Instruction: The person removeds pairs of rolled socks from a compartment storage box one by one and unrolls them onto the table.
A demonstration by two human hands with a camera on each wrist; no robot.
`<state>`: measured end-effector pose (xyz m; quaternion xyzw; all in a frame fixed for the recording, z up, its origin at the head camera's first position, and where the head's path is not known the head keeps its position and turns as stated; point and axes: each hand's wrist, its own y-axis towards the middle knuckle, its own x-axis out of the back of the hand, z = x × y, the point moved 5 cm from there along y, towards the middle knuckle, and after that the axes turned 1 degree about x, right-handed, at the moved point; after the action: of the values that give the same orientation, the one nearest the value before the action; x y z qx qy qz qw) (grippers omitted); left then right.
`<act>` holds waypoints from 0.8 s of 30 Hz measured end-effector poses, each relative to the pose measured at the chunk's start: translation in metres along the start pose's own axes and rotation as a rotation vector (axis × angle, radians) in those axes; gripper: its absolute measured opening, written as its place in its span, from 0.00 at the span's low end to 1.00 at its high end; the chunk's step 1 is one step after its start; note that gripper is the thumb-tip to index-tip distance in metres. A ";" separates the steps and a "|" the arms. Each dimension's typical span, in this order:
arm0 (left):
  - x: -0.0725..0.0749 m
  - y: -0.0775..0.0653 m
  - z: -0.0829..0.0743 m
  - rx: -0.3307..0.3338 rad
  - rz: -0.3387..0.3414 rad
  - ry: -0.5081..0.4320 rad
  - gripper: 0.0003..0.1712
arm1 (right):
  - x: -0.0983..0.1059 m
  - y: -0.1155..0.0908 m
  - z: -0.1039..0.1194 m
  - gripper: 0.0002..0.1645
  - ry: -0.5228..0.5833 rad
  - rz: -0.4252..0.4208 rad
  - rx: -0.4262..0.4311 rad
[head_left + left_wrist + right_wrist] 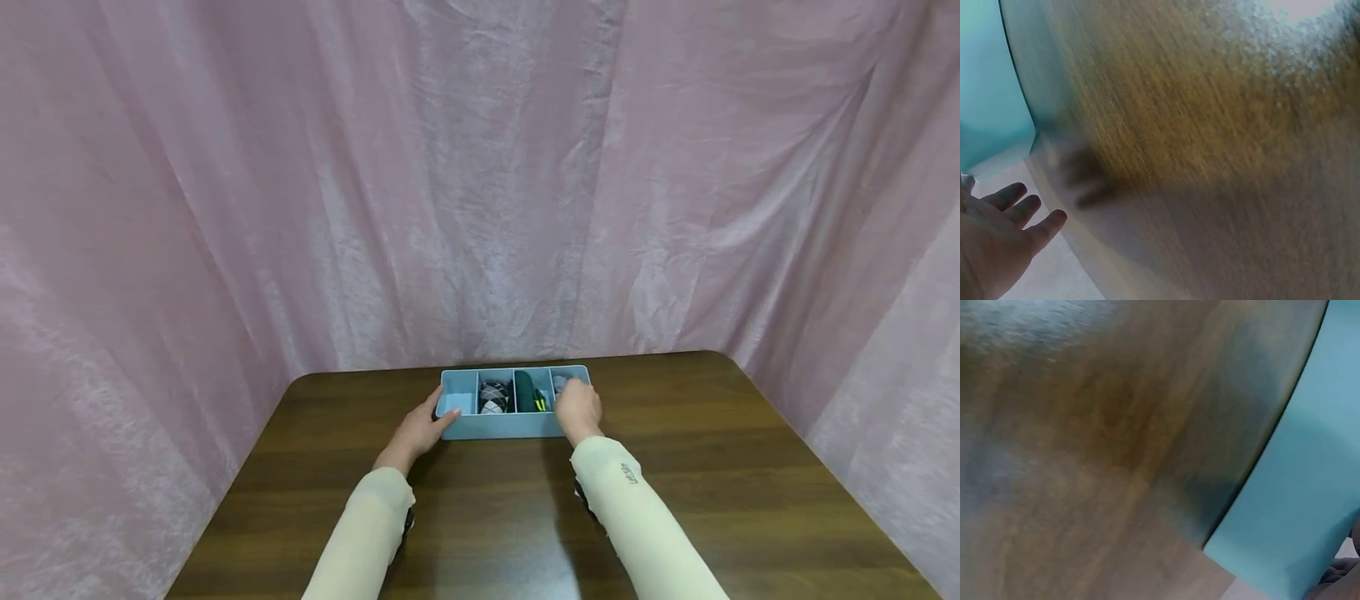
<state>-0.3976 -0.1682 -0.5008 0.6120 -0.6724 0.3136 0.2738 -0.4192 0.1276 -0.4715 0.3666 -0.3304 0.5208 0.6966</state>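
Observation:
A light-blue divided box point(498, 427) sits near the table's far edge. My left hand point(418, 429) is at its left end, fingers along the end wall and thumb by the front rim. In the left wrist view these fingers point(1047, 231) are fairly straight and spread. My right hand point(579, 408) reaches into the rightmost compartment with curled fingers, holding a grey rolled sock point(559, 382) that is partly hidden. The right wrist view shows grey cloth point(1338, 569) beside the hand at the box's end.
An argyle rolled sock point(494, 398) and a dark-green one point(525, 392) lie in the middle compartments, with a black and yellow-green item point(540, 401) beside the green one. The leftmost compartment shows its bare floor point(457, 398). A pink curtain point(480, 183) hangs behind the brown table point(487, 517).

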 end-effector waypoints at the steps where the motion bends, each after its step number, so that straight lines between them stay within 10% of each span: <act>1: -0.001 0.000 0.000 0.007 -0.002 -0.005 0.44 | -0.001 0.002 -0.001 0.12 -0.014 0.020 -0.005; 11: -0.005 0.001 0.003 0.043 -0.004 -0.046 0.44 | -0.005 0.012 -0.005 0.12 -0.062 0.185 -0.049; 24: -0.002 0.001 0.005 0.046 0.019 -0.063 0.45 | 0.007 0.005 -0.008 0.19 0.191 -0.126 0.062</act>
<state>-0.3986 -0.1701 -0.5059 0.6212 -0.6793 0.3120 0.2353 -0.4215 0.1383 -0.4692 0.3566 -0.2225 0.5184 0.7447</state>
